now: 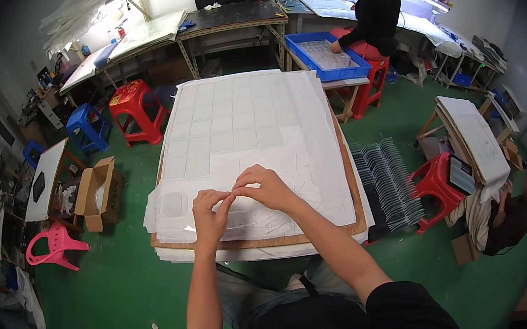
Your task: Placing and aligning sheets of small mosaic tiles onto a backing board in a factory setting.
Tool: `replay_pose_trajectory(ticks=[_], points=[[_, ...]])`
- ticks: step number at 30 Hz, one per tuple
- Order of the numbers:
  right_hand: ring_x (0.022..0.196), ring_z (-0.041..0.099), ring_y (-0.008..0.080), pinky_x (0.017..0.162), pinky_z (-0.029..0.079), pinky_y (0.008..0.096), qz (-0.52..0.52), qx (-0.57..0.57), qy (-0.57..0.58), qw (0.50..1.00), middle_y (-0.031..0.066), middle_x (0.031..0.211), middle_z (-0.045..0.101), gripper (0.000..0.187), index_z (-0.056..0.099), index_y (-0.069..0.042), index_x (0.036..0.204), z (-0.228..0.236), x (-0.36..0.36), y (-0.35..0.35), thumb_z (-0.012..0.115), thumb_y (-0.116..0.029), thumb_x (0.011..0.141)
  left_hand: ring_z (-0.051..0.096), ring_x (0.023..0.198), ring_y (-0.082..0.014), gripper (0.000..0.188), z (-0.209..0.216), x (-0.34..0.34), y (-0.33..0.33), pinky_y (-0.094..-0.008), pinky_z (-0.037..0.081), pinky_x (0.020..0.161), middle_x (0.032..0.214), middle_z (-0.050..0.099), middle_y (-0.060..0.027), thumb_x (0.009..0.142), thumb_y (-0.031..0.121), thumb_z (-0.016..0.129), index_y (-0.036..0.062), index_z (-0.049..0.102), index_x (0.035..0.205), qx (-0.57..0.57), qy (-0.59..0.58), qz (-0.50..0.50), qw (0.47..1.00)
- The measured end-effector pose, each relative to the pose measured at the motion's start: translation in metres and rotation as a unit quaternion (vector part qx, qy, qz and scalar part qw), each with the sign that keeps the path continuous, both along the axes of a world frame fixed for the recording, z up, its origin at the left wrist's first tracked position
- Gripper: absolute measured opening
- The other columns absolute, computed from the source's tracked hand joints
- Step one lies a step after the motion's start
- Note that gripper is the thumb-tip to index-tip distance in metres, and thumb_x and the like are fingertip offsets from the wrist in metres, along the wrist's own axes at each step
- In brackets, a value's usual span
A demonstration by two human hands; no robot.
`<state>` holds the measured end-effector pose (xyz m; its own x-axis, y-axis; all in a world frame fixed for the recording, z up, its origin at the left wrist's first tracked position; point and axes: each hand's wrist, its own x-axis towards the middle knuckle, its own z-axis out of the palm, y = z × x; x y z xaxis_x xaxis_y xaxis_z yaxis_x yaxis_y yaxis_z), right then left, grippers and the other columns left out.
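- At the near edge of the bench [334, 230], the left hand [211, 207] and the right hand [267, 188] met over a stack of white sheets [241, 128].
- The fingers of both hands were pinched together on a small clear film piece [231, 195], held between the two hands just above the sheets.
- The top sheet carried a grid of pale square pieces [229, 123], running from the near left toward the far right; one rounded square [173, 204] lay alone at the near left corner.
- Far beyond the sheets, a blue tray [328, 54] sat on a small table and held a layer of clear flat pieces; a person in black [376, 13] on a red stool reached into it.
- On the green floor to the left, an open cardboard box [97, 192] held white material, near a pink plastic stool [55, 245] lying on its side.
- To the right of the bench, a rack of clear curved pieces [388, 177] stood beside a red stool [435, 184].
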<state>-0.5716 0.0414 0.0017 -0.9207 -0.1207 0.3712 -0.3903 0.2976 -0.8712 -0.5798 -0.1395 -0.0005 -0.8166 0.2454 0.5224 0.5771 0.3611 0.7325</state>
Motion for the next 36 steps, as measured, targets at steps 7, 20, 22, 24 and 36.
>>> replay_pose_trajectory(ticks=[7, 20, 22, 24, 36], points=[[0.093, 0.055, 0.0178, 0.083, 0.044, 0.0292, -0.006, -0.098, -0.033, 0.995, 0.0046, 0.088, 0.067, 0.007, 0.073, -0.007, 0.083, -0.016, 0.002, -0.004, 0.071, -0.012, 0.078, 0.054, 0.076, -0.0191, 0.008, 0.001, 0.002, 0.003, -0.0304, 0.043, 0.072, 0.076, 0.066, -0.0046, 0.076, 0.01, 0.07, 0.0051, 0.071, 0.081, -0.001, 0.014, -0.001, 1.0], [0.083, 0.059, 0.0166, 0.076, 0.047, 0.0265, -0.114, -0.172, -0.062, 0.977, 0.0071, 0.088, 0.067, 0.014, 0.072, -0.001, 0.087, -0.011, 0.005, 0.019, 0.07, -0.014, 0.08, 0.056, 0.076, -0.0174, 0.01, -0.02, 0.001, -0.025, -0.0272, 0.045, 0.073, 0.082, 0.066, -0.0076, 0.078, 0.01, 0.071, 0.0029, 0.071, 0.084, 0.087, -0.082, 0.061, 0.991], [0.083, 0.059, 0.0163, 0.076, 0.047, 0.0265, -0.118, -0.122, -0.056, 0.984, 0.007, 0.088, 0.068, 0.016, 0.072, -0.002, 0.087, -0.014, 0.005, 0.022, 0.07, -0.015, 0.08, 0.057, 0.077, -0.0172, 0.01, -0.017, -0.001, -0.027, -0.0268, 0.045, 0.074, 0.083, 0.066, -0.0078, 0.078, 0.01, 0.071, 0.0024, 0.071, 0.085, 0.1, -0.091, 0.063, 0.989], [0.081, 0.058, 0.0157, 0.075, 0.046, 0.0263, -0.124, -0.022, -0.043, 0.991, 0.0069, 0.089, 0.068, 0.019, 0.072, -0.002, 0.087, -0.018, 0.006, 0.023, 0.071, -0.018, 0.079, 0.058, 0.079, -0.0167, 0.012, -0.012, -0.002, -0.028, -0.0262, 0.045, 0.076, 0.085, 0.066, -0.0082, 0.08, 0.012, 0.071, 0.0013, 0.071, 0.087, 0.125, -0.106, 0.07, 0.984], [0.088, 0.058, 0.0163, 0.077, 0.045, 0.0267, 0.004, -0.001, -0.193, 0.981, 0.0072, 0.092, 0.069, 0.022, 0.071, -0.003, 0.093, -0.01, 0.021, 0.009, 0.072, -0.02, 0.078, 0.061, 0.086, -0.0168, 0.023, -0.011, -0.002, -0.015, -0.0259, 0.045, 0.084, 0.088, 0.068, -0.0097, 0.084, 0.016, 0.07, -0.0042, 0.069, 0.096, 0.323, -0.233, 0.071, 0.915]])
